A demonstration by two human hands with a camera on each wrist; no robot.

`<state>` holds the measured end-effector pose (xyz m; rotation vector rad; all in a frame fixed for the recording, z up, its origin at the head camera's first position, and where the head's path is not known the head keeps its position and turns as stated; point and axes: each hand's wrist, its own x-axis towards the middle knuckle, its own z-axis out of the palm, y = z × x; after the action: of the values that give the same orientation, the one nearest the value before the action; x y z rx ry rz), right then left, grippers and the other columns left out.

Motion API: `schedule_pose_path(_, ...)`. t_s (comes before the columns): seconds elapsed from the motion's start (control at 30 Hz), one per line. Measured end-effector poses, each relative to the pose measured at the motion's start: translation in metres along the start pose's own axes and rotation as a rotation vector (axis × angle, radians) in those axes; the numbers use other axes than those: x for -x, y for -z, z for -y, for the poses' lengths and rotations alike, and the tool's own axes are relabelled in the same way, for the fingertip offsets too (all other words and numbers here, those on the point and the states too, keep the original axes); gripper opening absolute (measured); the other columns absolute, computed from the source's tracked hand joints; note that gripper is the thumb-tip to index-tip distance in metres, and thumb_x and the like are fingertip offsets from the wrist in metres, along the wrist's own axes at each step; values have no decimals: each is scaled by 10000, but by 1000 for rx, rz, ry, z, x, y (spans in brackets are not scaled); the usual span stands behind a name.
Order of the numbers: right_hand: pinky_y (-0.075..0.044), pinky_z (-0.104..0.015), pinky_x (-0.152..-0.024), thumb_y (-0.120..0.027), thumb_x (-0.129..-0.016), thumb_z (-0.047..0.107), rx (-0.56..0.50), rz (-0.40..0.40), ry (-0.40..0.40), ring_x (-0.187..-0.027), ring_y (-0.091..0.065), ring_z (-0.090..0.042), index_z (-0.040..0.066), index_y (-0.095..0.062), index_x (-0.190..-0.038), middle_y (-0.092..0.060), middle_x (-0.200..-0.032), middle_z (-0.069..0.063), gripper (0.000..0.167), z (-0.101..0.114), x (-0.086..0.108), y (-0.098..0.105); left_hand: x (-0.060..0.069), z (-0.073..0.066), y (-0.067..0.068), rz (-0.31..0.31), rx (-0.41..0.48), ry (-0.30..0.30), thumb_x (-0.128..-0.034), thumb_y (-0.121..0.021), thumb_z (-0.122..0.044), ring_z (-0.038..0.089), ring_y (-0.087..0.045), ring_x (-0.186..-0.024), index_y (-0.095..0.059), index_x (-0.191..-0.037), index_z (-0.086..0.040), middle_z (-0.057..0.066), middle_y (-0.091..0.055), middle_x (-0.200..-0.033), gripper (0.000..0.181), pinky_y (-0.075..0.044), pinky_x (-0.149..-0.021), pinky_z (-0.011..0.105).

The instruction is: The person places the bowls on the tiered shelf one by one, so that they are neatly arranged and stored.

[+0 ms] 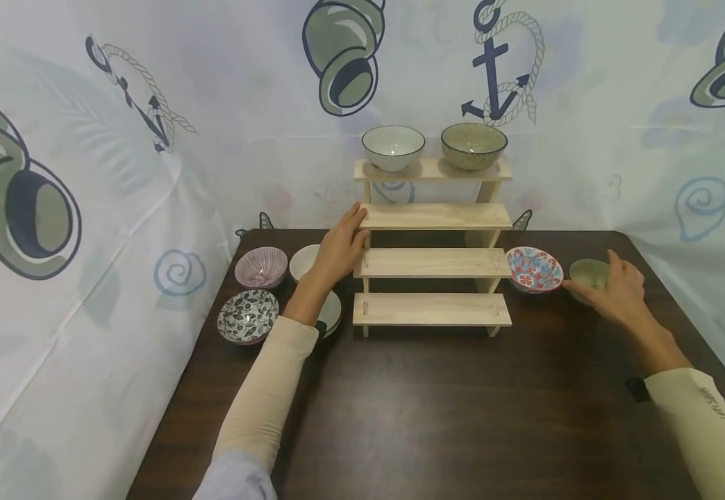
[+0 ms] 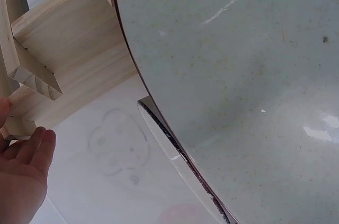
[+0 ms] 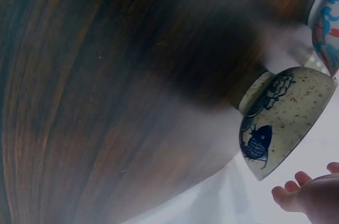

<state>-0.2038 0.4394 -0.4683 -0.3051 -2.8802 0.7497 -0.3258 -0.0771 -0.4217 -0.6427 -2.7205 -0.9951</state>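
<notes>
A four-tier wooden stand (image 1: 434, 262) stands on the table. My left hand (image 1: 339, 248) grips the left end of its second tier from the top; in the left wrist view the fingers of the left hand (image 2: 24, 176) curl at the edge of the wood (image 2: 79, 49). On the right, my right hand (image 1: 619, 288) is over the side of a green bowl (image 1: 589, 273). The right wrist view shows the hand (image 3: 312, 195) apart from this fish-patterned bowl (image 3: 296, 110), fingers loosely bent and holding nothing.
A white bowl (image 1: 394, 147) and a speckled olive bowl (image 1: 473, 146) sit on the top tier. Beside the stand is a red-and-blue bowl (image 1: 534, 269). Left of it are a pink striped bowl (image 1: 261, 268), a black-and-white bowl (image 1: 248, 317) and two pale bowls, partly hidden by the left arm.
</notes>
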Motion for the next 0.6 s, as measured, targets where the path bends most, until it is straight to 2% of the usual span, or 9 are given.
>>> schedule_pose_path(0.43,-171,-851,-1062,-687,-886,617,6,5,-64,-1425,-103,-716,-89,-24,-1608,-88,-1553,-508,1208,-13,-1,-6,-3,-2,2,5,3,11,-1097,-501,-253,320,-333,-1557,-366,-1610,-108,76,-263,-1719,550,-306,-1259,514)
schedule_pose_path(0.6,-193,-867,-1038,-679,-886,633,4,25,-100,-1436,-64,-723,-96,-4,-1605,-12,-1575,-504,1226,-18,-1,-10,-3,-1,2,14,-4,13,-1094,-507,-236,319,-319,-1564,-359,-1612,-103,78,-254,-1721,555,-298,-1264,512)
